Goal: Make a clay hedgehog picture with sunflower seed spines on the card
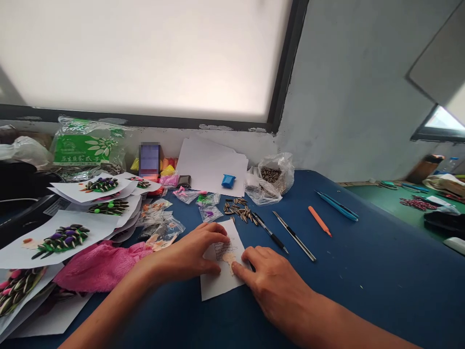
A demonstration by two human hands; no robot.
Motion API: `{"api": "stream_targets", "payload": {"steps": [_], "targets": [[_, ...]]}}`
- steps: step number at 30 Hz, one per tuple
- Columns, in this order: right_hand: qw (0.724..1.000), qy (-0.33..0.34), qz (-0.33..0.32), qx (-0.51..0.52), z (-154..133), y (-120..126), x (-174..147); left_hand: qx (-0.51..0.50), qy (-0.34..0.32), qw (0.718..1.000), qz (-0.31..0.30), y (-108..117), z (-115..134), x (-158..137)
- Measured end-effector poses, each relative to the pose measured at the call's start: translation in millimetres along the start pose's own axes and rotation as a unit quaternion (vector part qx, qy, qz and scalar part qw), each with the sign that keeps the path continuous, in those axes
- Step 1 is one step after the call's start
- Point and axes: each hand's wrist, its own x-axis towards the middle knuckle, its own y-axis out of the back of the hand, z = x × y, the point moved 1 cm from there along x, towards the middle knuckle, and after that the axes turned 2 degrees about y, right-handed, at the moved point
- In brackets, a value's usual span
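Observation:
A white sheet of paper [218,289] with handwritten lines lies on the blue table, with a flattened peach patch of clay [228,258] on it. My left hand [198,249] rests over the sheet's left side, thumb and fingers apart. On the right side, the thumb of my right hand [269,274] touches the clay's edge while its other fingers bend near the paper's edge. A small dark thing shows beside my right fingers, too hidden to name. Just beyond the paper lie loose striped sunflower seeds [241,212] and a black pen [271,233].
Tweezers [295,236], an orange marker [319,221] and a blue pen-like tool [337,206] lie to the right. Left are stacked papers with seed-and-clay figures [65,238] and a pink cloth [101,266]. Behind are clay packets [209,213], blue clay [228,181] and a seed bag [276,174].

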Motion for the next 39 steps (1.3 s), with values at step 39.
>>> {"api": "stream_targets", "payload": {"steps": [39], "targets": [[1.000,-0.004,-0.018,0.017,-1.8,5.9,-5.4,0.001,-0.008,1.000,0.004,-1.7,-2.9,-0.2]]}}
